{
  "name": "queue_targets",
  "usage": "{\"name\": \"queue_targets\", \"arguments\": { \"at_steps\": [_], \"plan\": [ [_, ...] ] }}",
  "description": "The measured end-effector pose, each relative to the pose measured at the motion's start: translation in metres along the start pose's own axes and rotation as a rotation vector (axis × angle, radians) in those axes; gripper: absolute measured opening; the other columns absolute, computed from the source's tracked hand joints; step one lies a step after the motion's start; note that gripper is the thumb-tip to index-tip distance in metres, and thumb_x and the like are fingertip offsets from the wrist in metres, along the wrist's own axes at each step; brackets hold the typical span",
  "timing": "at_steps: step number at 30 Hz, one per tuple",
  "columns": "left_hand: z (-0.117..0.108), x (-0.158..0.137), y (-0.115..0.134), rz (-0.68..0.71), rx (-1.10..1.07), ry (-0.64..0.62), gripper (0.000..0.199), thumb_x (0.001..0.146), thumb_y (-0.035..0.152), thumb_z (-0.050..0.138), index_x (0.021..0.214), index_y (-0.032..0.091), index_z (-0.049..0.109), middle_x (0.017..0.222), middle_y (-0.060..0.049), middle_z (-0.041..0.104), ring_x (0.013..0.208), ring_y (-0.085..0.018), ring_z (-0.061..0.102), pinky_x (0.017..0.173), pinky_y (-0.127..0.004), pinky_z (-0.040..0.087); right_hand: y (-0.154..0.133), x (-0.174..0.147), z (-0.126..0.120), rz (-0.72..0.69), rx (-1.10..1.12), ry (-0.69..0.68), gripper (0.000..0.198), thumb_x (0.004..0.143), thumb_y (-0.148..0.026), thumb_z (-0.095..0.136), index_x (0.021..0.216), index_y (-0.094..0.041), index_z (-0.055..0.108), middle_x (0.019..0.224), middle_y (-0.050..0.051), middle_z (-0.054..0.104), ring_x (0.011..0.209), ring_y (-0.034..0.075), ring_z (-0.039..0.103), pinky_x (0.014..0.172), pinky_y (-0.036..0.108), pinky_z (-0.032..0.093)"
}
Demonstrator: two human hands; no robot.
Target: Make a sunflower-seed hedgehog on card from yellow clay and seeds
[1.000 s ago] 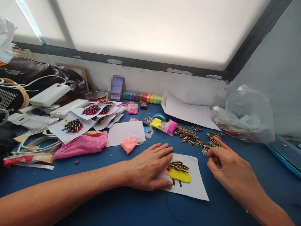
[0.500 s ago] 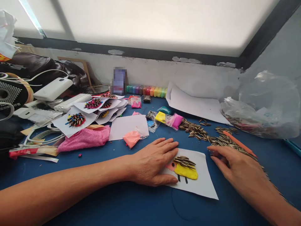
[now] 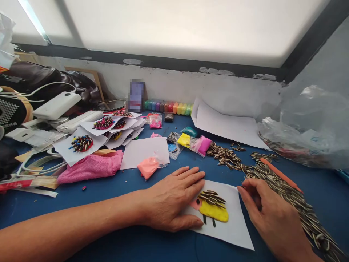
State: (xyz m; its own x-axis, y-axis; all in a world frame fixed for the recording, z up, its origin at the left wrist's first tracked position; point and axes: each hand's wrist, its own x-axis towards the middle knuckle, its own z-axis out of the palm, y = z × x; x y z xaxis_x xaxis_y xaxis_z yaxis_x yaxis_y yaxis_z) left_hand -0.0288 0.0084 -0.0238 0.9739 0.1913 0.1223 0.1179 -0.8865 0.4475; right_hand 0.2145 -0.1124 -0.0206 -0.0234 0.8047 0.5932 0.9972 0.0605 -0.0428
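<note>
- White rectangular paper sheet (image 3: 237, 233): on the blue tabletop (image 3: 152, 247), bearing a flat yellow clay body (image 3: 214, 212), pink head (image 3: 196, 204) at its 10 o'clock, striped seeds along its 12 o'clock edge.
- Left hand (image 3: 178, 202): spread flat over the sheet's 9 o'clock side, grasping nothing.
- Right hand (image 3: 272, 214): at 3 o'clock, thumb and forefinger drawn together (whether around a seed, I cannot tell).
- Loose striped sunflower-seed pile (image 3: 293, 203): curving from 12 to nearly 4 o'clock, orange stick (image 3: 280, 174) on it.
</note>
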Motion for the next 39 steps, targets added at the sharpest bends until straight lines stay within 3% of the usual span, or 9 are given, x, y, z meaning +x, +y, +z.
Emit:
{"name": "queue_targets", "arguments": {
  "at_steps": [9, 13, 19, 23, 30, 34, 39],
  "plan": [
    [-0.006, -0.002, 0.004, -0.041, -0.105, -0.036, 0.076, 0.098, 0.058, 0.049, 0.156, 0.013, 0.030, 0.163, -0.015, 0.021, 0.152, -0.031, 0.015, 0.125, -0.049, 0.013, 0.002, 0.005, -0.001, -0.069, 0.003, 0.057, 0.020, 0.103, -0.024, 0.039, 0.098, -0.020, 0.058, 0.081, 0.004, 0.074, 0.071, 0.016, 0.074, 0.068, 0.026, 0.056],
    [-0.007, -0.001, 0.004, -0.041, -0.127, -0.041, 0.075, 0.098, 0.055, 0.051, 0.157, 0.014, 0.028, 0.162, -0.016, 0.020, 0.152, -0.033, 0.015, 0.124, -0.051, 0.015, 0.003, 0.003, 0.001, -0.060, 0.019, 0.035, 0.016, 0.101, -0.021, 0.044, 0.105, -0.020, 0.060, 0.085, 0.004, 0.076, 0.072, 0.017, 0.075, 0.069, 0.027, 0.057],
    [-0.006, -0.001, 0.005, -0.045, -0.096, -0.018, 0.074, 0.097, 0.056, 0.052, 0.154, 0.012, 0.034, 0.161, -0.017, 0.025, 0.152, -0.032, 0.017, 0.125, -0.048, 0.012, 0.015, -0.010, -0.007, -0.185, 0.090, -0.058, 0.029, 0.097, -0.013, 0.050, 0.123, -0.020, 0.061, 0.102, 0.006, 0.077, 0.089, 0.018, 0.075, 0.084, 0.030, 0.057],
    [-0.004, -0.001, 0.007, -0.041, -0.055, -0.016, 0.075, 0.096, 0.055, 0.053, 0.153, 0.010, 0.035, 0.161, -0.018, 0.025, 0.152, -0.031, 0.017, 0.125, -0.048, 0.013, 0.013, -0.008, -0.018, -0.163, 0.120, -0.026, 0.032, 0.094, -0.016, 0.056, 0.125, -0.025, 0.062, 0.105, 0.005, 0.076, 0.090, 0.020, 0.075, 0.082, 0.032, 0.058],
    [-0.001, -0.001, 0.007, -0.034, 0.026, -0.036, 0.075, 0.096, 0.055, 0.053, 0.153, 0.010, 0.034, 0.162, -0.019, 0.023, 0.152, -0.031, 0.016, 0.124, -0.049, 0.014, -0.012, 0.000, -0.025, -0.085, 0.270, 0.054, 0.020, 0.096, -0.022, 0.053, 0.110, -0.027, 0.067, 0.095, 0.000, 0.078, 0.080, 0.018, 0.076, 0.076, 0.030, 0.061],
    [0.000, -0.001, 0.005, -0.026, 0.058, -0.040, 0.076, 0.096, 0.057, 0.053, 0.151, 0.008, 0.036, 0.161, -0.020, 0.026, 0.152, -0.032, 0.017, 0.124, -0.047, 0.013, -0.022, -0.003, -0.022, -0.056, 0.330, 0.019, 0.013, 0.098, -0.026, 0.054, 0.103, -0.027, 0.066, 0.087, -0.003, 0.077, 0.065, 0.013, 0.073, 0.066, 0.022, 0.059],
    [0.003, -0.004, 0.002, 0.024, 0.063, 0.044, 0.075, 0.094, 0.057, 0.057, 0.147, 0.008, 0.040, 0.160, -0.022, 0.028, 0.150, -0.033, 0.024, 0.123, -0.045, 0.017, -0.035, -0.006, -0.018, -0.136, 0.438, -0.057, 0.010, 0.097, -0.022, 0.054, 0.100, -0.028, 0.061, 0.089, -0.001, 0.071, 0.077, 0.013, 0.071, 0.070, 0.020, 0.057]
  ]
}}
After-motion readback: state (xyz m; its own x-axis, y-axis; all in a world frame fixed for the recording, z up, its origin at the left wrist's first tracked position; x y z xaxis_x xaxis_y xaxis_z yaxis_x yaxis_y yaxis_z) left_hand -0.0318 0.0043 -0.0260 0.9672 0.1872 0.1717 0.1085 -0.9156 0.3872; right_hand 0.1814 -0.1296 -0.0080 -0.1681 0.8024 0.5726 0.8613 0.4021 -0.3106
